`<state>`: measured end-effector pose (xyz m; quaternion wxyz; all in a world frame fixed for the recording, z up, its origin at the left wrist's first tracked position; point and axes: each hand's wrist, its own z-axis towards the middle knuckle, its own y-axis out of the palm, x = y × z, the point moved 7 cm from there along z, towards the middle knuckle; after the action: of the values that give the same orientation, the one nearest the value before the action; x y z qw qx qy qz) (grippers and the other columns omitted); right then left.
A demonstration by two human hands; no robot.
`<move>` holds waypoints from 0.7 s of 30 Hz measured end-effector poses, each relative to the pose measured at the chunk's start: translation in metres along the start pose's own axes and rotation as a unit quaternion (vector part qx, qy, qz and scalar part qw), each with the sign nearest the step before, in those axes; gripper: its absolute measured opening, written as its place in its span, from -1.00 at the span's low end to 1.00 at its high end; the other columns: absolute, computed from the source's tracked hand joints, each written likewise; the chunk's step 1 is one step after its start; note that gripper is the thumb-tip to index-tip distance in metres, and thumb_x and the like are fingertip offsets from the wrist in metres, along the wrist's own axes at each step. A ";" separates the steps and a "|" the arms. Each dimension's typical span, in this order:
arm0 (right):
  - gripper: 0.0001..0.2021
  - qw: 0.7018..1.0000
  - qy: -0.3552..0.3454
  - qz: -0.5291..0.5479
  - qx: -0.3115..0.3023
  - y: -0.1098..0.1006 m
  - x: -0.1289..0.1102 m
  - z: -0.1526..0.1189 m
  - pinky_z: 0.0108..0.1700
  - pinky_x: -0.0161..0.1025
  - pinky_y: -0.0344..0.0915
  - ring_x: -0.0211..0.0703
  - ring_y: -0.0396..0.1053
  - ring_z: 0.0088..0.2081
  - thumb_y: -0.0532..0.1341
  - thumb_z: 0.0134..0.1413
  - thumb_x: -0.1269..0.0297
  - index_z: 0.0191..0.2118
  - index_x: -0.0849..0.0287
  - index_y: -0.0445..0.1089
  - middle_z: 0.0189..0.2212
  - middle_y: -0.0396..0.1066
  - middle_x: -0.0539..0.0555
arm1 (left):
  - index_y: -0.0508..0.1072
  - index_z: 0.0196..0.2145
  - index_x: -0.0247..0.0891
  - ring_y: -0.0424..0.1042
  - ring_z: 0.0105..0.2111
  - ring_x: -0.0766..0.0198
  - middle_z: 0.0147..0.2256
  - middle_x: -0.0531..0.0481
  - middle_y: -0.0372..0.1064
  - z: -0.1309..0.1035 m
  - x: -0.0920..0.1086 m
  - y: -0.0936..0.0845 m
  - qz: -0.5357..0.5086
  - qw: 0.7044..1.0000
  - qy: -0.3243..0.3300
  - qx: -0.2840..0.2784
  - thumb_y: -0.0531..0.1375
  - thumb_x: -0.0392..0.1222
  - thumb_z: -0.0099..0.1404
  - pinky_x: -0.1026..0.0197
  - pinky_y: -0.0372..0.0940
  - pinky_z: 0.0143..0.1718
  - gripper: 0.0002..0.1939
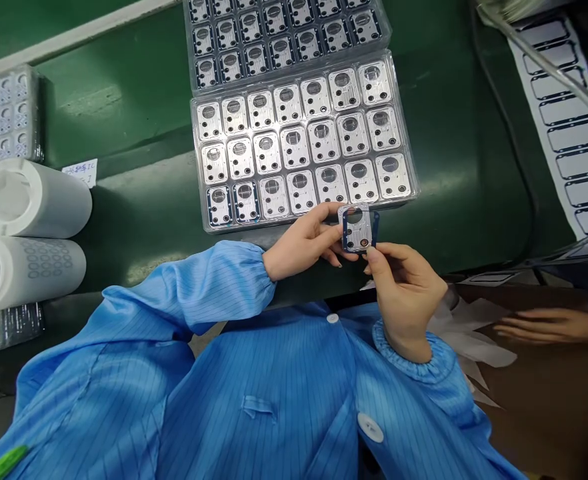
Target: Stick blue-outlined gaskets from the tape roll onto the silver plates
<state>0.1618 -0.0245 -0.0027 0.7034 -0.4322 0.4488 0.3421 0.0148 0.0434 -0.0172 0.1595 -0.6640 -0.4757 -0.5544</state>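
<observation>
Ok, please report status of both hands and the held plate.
Left hand holding silver plate. Right hand at its near right corner. Tray just beyond; another person's hand apart, on the right.

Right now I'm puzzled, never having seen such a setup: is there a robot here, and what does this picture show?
No robot shows here, just a person's bare hands. A camera worn on that person's head took this one picture, looking forward and down past a blue smock. The left hand holds a silver plate with round holes. The right hand pinches near its lower right corner, where a dark blue frame peeks out; exactly what it grips is unclear. On the green tabletop, a clear tray holds three rows of similar plates; the two leftmost in the nearest row have dark blue edging. A second tray lies beyond, white rolls at left, a sheet of dark blue frames at right. The hand at far right is another person's.
</observation>
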 end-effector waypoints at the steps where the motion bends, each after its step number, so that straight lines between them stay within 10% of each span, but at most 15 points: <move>1: -0.92 1.000 0.000 -0.003 0.001 0.000 0.000 0.000 -0.41 -0.28 0.39 -0.28 0.42 -0.46 0.34 0.17 0.25 -0.24 0.10 0.54 -0.40 0.51 -0.02 | 0.18 0.17 -0.30 0.62 -0.27 0.23 -0.28 -0.11 0.55 0.000 0.000 0.000 0.001 1.000 0.001 0.000 0.13 -0.16 0.46 0.34 0.44 -0.36 -0.61; 21: -0.94 0.997 -0.052 -0.062 0.015 0.002 -0.004 -0.003 -0.31 -0.21 0.47 -0.20 0.50 -0.38 0.30 0.20 0.29 -0.23 0.11 0.51 -0.35 0.53 0.02 | 0.21 0.12 -0.28 0.62 -0.30 0.26 -0.36 0.00 0.51 0.000 0.002 0.001 0.002 1.000 0.004 0.005 0.14 -0.19 0.44 0.38 0.43 -0.40 -0.66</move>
<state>0.1579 -0.0266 0.0003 0.7520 -0.4302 0.3893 0.3128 0.0154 0.0440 -0.0156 0.1659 -0.6619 -0.4760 -0.5548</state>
